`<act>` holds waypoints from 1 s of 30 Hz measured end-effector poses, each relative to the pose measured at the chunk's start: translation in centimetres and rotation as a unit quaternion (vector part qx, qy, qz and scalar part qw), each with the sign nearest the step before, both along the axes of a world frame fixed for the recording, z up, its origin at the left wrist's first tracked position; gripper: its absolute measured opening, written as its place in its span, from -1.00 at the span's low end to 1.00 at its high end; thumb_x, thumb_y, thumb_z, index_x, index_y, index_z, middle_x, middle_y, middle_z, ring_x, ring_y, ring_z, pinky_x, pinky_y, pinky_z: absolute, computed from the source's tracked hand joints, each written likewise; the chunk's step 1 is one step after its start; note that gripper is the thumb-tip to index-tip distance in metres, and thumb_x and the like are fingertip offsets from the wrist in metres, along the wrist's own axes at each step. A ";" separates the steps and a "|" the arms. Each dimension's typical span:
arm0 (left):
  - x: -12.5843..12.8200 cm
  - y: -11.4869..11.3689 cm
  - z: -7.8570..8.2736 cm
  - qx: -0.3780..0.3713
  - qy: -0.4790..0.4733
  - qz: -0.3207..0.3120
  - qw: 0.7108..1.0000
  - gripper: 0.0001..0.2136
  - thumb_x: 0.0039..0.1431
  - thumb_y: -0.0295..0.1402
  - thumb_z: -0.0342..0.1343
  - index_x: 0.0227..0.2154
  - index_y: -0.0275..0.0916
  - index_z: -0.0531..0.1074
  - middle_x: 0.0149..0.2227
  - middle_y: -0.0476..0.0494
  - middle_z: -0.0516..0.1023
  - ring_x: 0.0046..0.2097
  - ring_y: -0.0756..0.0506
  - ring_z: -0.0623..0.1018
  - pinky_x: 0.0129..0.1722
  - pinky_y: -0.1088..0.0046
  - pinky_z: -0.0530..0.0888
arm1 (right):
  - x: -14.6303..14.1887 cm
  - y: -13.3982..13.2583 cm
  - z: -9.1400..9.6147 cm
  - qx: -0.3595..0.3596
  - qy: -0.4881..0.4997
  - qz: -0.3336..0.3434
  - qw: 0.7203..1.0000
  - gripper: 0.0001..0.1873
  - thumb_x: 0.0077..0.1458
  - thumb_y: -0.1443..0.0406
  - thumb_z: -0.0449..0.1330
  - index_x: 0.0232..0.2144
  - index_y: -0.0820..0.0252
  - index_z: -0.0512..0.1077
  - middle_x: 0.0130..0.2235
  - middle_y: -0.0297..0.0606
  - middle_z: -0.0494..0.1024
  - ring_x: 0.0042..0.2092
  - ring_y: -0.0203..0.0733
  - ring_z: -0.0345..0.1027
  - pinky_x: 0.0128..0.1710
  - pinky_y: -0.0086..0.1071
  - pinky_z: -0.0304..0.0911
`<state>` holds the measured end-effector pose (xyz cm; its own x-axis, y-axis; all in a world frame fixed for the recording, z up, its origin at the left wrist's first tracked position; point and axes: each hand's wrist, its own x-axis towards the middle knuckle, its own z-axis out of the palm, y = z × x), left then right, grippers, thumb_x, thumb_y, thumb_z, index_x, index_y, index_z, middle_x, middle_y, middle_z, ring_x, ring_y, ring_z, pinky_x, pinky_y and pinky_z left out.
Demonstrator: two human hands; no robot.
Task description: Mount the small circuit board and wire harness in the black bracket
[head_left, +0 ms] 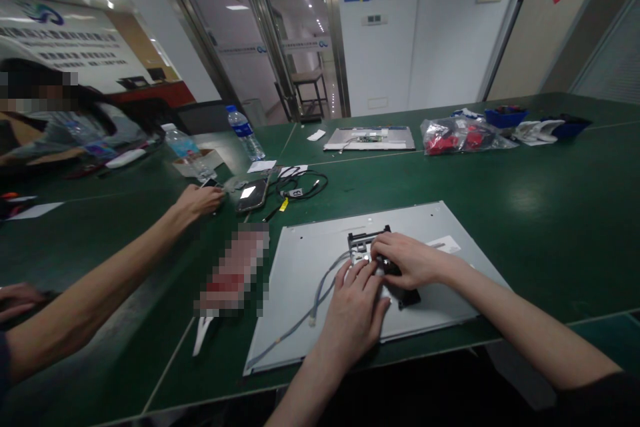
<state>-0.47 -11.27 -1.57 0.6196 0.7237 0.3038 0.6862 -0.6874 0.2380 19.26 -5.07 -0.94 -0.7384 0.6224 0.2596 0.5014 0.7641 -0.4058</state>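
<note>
A flat grey metal panel [420, 223] lies before me. On its middle sits a black plastic bracket [411, 298], partly covered by my hands. My right hand [413, 257] curls over the bracket, its fingers and thumb closed around a black part. My left hand [354, 300] rests beside it with fingers stretched out, their tips touching the bracket's near-left side, and the thumb apart. What lies beneath the fingertips is hidden. A grey cable [317, 295] with a small white connector runs from the bracket leftward across the panel.
At left another person's hand [200, 200] reaches across near a phone [253, 195], a coiled black cable [325, 180] and water bottles [245, 133]. A second panel [410, 140], a plastic bag with red items [463, 137] and a blue bin [505, 118] stand farther back.
</note>
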 end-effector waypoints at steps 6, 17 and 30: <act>0.0 0.0 -0.1 0.009 -0.019 0.002 1.000 -0.82 0.19 -0.40 0.11 -0.14 -0.18 0.41 0.05 -0.16 0.42 0.12 -0.23 0.35 0.24 0.02 0.13 | 0.1 0.0 -0.2 0.005 -0.003 0.000 1.000 -0.69 0.01 0.30 0.23 -0.16 0.22 0.31 -0.13 -0.13 0.40 -0.10 -0.07 0.24 -0.08 -0.23 0.19; 0.0 0.0 -0.1 0.018 -0.020 -0.036 0.999 -0.84 0.28 -0.44 -0.01 -0.38 -0.22 0.44 -0.30 -0.11 0.52 -0.22 -0.15 0.44 -0.13 0.19 0.33 | 0.1 0.1 -0.2 0.009 -0.007 -0.004 1.000 -0.69 0.00 0.31 0.23 -0.17 0.21 0.32 -0.14 -0.14 0.41 -0.11 -0.09 0.25 -0.10 -0.26 0.18; 0.0 0.0 -0.7 0.027 -0.005 -0.066 0.997 -0.83 0.29 -0.44 -0.03 -0.31 -0.25 0.47 -0.30 -0.13 0.56 -0.26 -0.13 0.49 -0.18 0.24 0.32 | 0.1 0.2 -0.3 0.001 -0.005 -0.004 1.000 -0.69 -0.01 0.30 0.22 -0.17 0.21 0.32 -0.14 -0.13 0.41 -0.12 -0.08 0.24 -0.12 -0.26 0.15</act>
<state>-0.44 -11.25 -2.23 0.7052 0.6188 0.3463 0.5866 -0.7834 0.2053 19.37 -4.87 -1.19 -0.7355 0.6284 0.2533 0.5116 0.7603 -0.4003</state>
